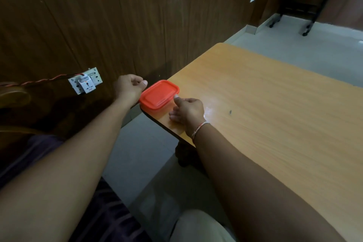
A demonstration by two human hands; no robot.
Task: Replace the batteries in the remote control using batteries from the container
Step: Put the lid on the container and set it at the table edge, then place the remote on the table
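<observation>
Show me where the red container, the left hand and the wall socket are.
red container (159,94): head view, middle of its lid.
left hand (128,87): head view, back of the hand.
wall socket (85,83): head view, on the white adapter plugged into it.

You've got a wooden table (275,114) on the right, a white wall socket (85,83) with a twisted red wire (43,80) far left, and a black wheeled stand (302,4) far right.

An office-like room: wood-panelled wall (137,15), laminate desk (265,104), wall socket (86,83), tiled floor (324,45).
</observation>
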